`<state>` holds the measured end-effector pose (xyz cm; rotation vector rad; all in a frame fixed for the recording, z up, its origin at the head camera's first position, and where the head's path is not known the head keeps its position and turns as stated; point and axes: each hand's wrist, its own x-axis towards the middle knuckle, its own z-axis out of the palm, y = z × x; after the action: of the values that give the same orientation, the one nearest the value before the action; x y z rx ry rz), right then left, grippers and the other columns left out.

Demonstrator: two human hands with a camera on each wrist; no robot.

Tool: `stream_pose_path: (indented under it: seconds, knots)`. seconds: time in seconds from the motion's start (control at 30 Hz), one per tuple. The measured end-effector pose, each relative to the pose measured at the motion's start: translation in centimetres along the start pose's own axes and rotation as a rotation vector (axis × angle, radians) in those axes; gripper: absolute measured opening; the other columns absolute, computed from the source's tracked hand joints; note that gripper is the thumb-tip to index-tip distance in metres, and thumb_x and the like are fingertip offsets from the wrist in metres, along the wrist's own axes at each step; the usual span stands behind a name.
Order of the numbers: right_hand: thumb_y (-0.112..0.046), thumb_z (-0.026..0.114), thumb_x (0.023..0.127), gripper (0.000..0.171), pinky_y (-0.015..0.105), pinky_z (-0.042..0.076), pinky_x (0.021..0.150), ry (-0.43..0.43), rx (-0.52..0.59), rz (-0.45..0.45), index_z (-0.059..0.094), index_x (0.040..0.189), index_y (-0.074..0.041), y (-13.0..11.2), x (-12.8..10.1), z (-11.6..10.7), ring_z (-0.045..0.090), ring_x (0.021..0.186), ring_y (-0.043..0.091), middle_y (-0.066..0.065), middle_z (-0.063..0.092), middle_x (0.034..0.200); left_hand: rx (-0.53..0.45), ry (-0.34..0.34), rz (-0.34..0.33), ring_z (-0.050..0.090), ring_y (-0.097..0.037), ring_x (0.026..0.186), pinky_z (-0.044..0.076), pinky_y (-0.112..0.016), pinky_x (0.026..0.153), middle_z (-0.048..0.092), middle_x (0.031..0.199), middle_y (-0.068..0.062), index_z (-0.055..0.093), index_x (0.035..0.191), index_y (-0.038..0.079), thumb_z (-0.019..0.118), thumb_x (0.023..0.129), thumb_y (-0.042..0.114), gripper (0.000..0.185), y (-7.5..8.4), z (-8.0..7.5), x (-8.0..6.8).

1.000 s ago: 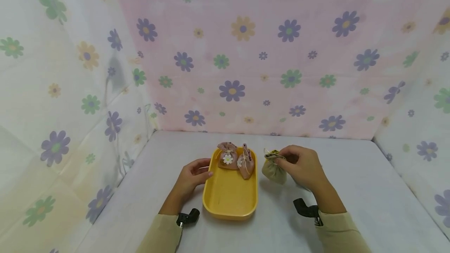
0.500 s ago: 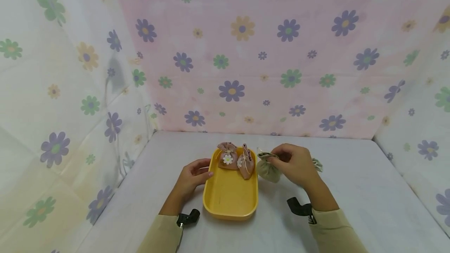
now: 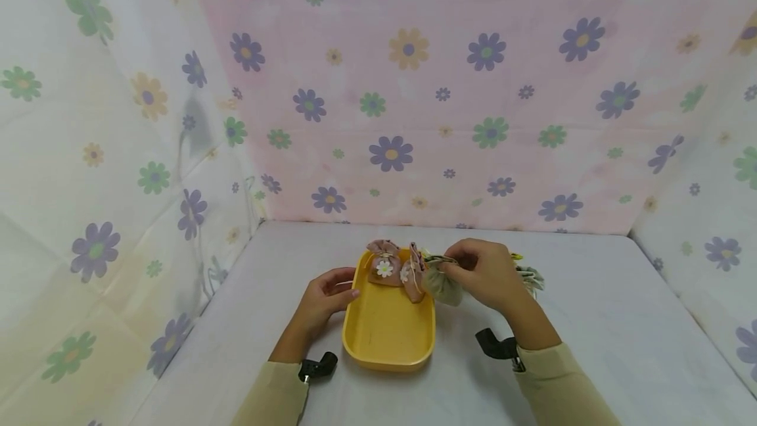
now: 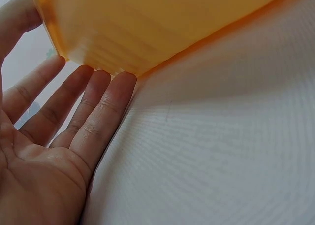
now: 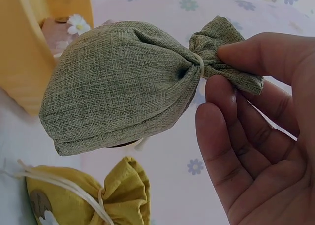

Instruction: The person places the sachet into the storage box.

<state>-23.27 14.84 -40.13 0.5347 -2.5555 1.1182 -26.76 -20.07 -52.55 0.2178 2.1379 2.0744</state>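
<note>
green pouch now over tray, right hand pinching

Your head view is bright, evenly lit, soft and slightly washed out; the tabletop shows only faint shadows beside the tray. Wide-angle bend shows at the edges. Your left wrist view is soft: the tray sits too close and blurs, with a dim shadow under it. Your right wrist view is sharp on the pouch, backdrop blurred.
</note>
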Motion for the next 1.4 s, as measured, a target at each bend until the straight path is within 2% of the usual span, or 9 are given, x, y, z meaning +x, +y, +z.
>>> stream_pose_path:
  seconds: [0.27,0.53,0.87,1.03,1.4]
  knots:
    - [-0.025,0.083,0.089,0.007,0.026,0.057,0.061,-0.012,0.046,-0.027,0.076,0.092,-0.024,-0.8,0.4,1.0,0.063,0.069,0.011,-0.010,0.070,0.084,0.004,-0.001,-0.013,0.064,-0.028,0.128,0.062,-0.038,0.092,0.063,0.141,-0.008,0.063,0.138,0.015,0.082,0.090,0.019,0.052,0.0,0.0,0.0]
    - [-0.025,0.081,0.091,0.006,0.027,0.060,0.064,-0.069,0.108,-0.022,0.077,0.095,-0.026,-1.1,0.9,2.6,0.066,0.073,0.008,-0.011,0.071,0.088,0.007,0.006,-0.003,0.064,-0.027,0.127,0.063,-0.038,0.091,0.064,0.140,-0.007,0.064,0.136,0.015,0.083,0.090,0.019,0.050,0.0,0.0,0.0]
    - [-0.023,0.081,0.091,0.005,0.024,0.060,0.066,-0.087,0.107,-0.073,0.078,0.096,-0.024,-1.9,1.7,3.6,0.067,0.074,0.006,-0.011,0.072,0.091,0.006,0.005,-0.012,0.065,-0.026,0.126,0.062,-0.039,0.092,0.065,0.138,-0.004,0.066,0.132,0.020,0.086,0.087,0.025,0.049,0.1,0.0,0.0]
    - [-0.022,0.080,0.091,0.007,0.024,0.060,0.068,-0.120,0.126,-0.068,0.079,0.098,-0.022,-2.1,2.0,4.1,0.066,0.076,0.006,-0.010,0.073,0.094,0.017,0.010,-0.005,0.065,-0.026,0.126,0.063,-0.038,0.091,0.065,0.139,-0.006,0.065,0.134,0.019,0.087,0.085,0.028,0.054,0.0,0.0,0.0]
    - [-0.027,0.079,0.093,0.004,0.026,0.059,0.063,-0.167,0.130,-0.084,0.078,0.092,-0.023,-2.6,2.8,5.1,0.065,0.070,0.008,-0.013,0.071,0.084,0.010,0.008,-0.019,0.063,-0.028,0.128,0.063,-0.037,0.091,0.063,0.141,-0.007,0.064,0.135,0.017,0.082,0.090,0.018,0.048,-0.1,0.0,0.2]
